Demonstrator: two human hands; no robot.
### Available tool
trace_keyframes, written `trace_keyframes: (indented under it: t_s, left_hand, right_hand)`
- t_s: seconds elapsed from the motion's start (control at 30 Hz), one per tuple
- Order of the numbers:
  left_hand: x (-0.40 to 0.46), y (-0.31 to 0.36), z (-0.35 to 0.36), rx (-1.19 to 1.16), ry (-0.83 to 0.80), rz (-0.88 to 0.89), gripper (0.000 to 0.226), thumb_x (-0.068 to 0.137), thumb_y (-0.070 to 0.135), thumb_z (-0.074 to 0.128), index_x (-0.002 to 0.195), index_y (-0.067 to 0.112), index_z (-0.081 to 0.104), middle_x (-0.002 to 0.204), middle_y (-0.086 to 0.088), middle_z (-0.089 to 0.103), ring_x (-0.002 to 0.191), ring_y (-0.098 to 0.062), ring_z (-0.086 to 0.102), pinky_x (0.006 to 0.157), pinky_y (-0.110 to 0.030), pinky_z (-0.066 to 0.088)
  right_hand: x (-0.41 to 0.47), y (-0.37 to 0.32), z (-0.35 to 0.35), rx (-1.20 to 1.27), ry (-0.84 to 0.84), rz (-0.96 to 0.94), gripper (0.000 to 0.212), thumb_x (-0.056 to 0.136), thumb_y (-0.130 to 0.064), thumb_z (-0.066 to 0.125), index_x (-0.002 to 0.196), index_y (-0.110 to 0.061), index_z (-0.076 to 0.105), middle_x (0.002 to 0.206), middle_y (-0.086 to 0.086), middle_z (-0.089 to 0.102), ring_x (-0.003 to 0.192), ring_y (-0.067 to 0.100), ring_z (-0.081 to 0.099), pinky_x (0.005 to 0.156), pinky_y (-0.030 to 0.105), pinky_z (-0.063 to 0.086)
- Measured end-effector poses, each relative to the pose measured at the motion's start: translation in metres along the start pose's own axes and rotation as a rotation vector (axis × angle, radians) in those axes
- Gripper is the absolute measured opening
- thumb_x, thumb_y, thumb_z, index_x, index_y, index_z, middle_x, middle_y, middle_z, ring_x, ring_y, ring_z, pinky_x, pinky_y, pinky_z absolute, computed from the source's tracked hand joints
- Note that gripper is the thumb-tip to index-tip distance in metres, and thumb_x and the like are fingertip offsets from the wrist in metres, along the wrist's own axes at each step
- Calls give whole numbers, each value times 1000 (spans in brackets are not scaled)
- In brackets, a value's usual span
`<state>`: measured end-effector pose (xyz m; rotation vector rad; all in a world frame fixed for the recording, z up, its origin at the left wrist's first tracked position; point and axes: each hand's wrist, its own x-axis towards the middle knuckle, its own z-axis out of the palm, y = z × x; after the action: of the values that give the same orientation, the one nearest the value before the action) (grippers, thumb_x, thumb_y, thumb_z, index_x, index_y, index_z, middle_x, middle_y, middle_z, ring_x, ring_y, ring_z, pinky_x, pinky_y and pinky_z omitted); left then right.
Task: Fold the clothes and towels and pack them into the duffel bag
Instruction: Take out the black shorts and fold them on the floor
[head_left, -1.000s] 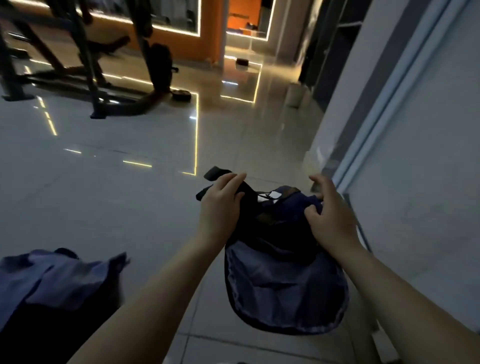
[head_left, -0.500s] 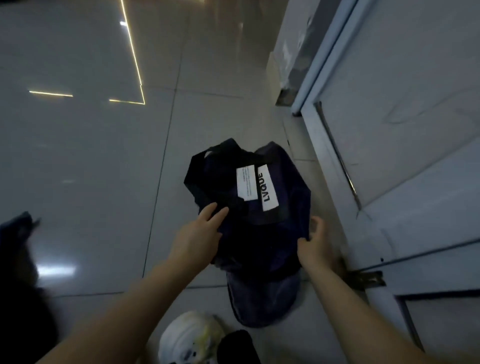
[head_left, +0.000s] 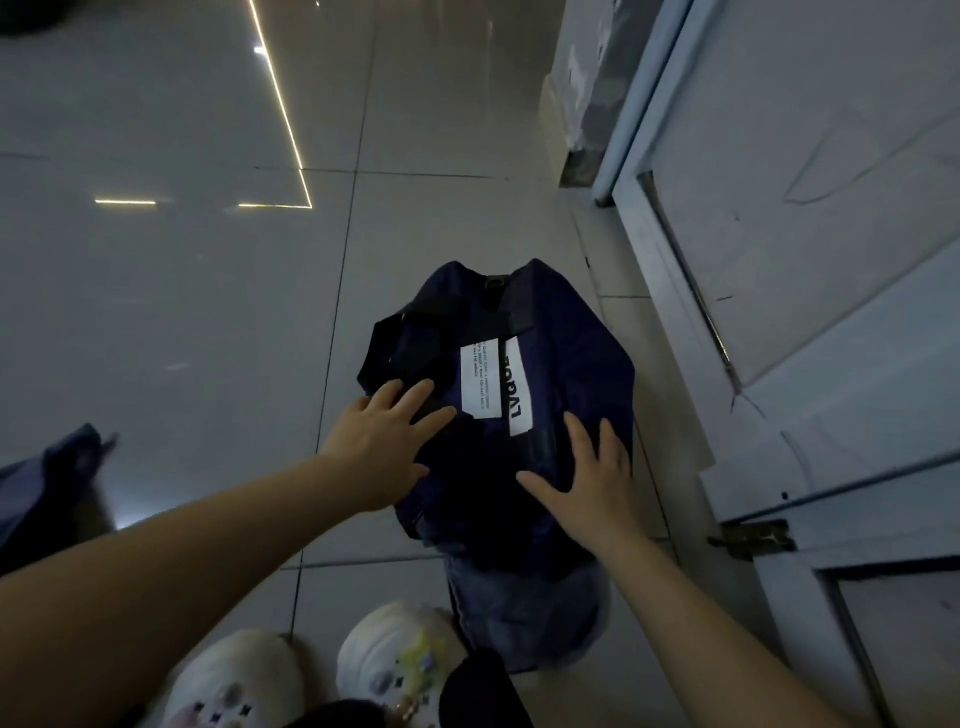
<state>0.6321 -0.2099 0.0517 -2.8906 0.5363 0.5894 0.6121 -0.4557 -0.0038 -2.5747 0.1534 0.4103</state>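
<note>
The dark navy duffel bag (head_left: 519, 415) lies on the tiled floor (head_left: 208, 312), just beside the white door (head_left: 805, 260). Both hands rest on its near half. The left hand (head_left: 382, 441) lies flat with spread, straight fingers on the bag's left shoulder; the right hand (head_left: 592, 478) lies flat in the same way on the right side of the bag, just below the white label (head_left: 496, 379). Neither hand grips anything — they only press or touch the fabric.

As a judgement, the task is near its beginning, or at least not finished. Whether the bag's zip is open I cannot tell, and I cannot tell whether anything is inside. A blue garment (head_left: 47, 483) is on the floor well apart from the bag, on its left side, and it looks loose, not folded. Below the near end of the bag a piece of denim-like cloth (head_left: 524, 608) shows, partly under the bag. So folding and packing seem to remain.

The bag's long axis runs from the person away toward the far floor — nearly parallel to the door's lower edge. The far end, with a dark strap (head_left: 441, 312) and a buckle, points away from the person; the label's letters also run along this axis.
</note>
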Motion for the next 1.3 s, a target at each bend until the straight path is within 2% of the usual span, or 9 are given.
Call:
trace_keyframes:
  t_s: [0.13,0.23,0.4,0.53,0.67,0.9,1.07,1.17,1.3]
  left_hand:
    - [18,-8,-9,15,-46,-16,76,95,60,36,149,39,-12,159,0,-17,147,-31,-8,118,-51,14]
    - [44,-1,11,-210,-8,-154,81,88,71,34,149,42,-11,160,4,-15,147,-28,-13,115,-60,10]
    - [73,44,93,-565,-104,-262,83,78,82,24,146,49,-11,158,11,-20,143,-23,-25,114,-63,5]
    - [75,85,141,-567,-98,-237,89,66,91,6,139,50,-25,149,16,-34,140,-20,-32,107,-68,-8]
    - [70,96,151,-570,-37,-204,97,51,95,-3,134,51,-30,145,18,-37,141,-20,-30,107,-68,-10]
    - [78,117,141,-641,29,-79,105,48,100,-7,138,49,-24,148,20,-33,138,-13,-32,107,-64,-17]
    - [152,109,101,-716,33,111,112,38,105,0,137,54,-18,149,20,-27,145,-17,-19,117,-55,-2]
    - [174,95,87,-796,107,125,120,40,105,7,145,49,-6,157,13,-19,147,-22,-11,119,-41,5]
    - [157,99,107,-742,164,94,106,54,97,18,142,48,-17,155,4,-27,147,-29,4,118,-42,9]
  right_hand:
    - [31,9,3,95,-138,168,103,78,-68,60,149,-43,-10,160,9,-16,146,35,2,115,52,20]
    - [45,29,3,196,-209,224,99,84,-55,63,148,-46,-12,160,10,-11,146,33,13,114,44,24]
    - [47,69,12,268,-244,299,93,90,-39,61,150,-41,-10,155,12,22,133,29,38,102,33,38]
    - [30,93,22,206,-179,241,89,91,-31,60,152,-38,-5,145,4,37,120,20,47,92,25,39]
    - [16,106,14,311,-79,205,82,91,-18,63,152,-33,11,137,-9,42,113,6,43,94,23,39]
    - [12,112,-9,296,202,211,64,93,-12,60,148,-26,31,143,2,46,127,21,46,104,36,40]
    - [57,114,-56,254,389,202,65,92,-23,61,148,-27,29,142,4,48,124,23,50,99,35,44]
    - [75,107,-70,288,372,150,76,89,-32,66,151,-28,22,150,1,33,134,20,36,109,37,35]
    - [70,108,-49,242,251,204,83,87,-35,66,152,-31,15,157,6,17,140,24,25,113,40,29]
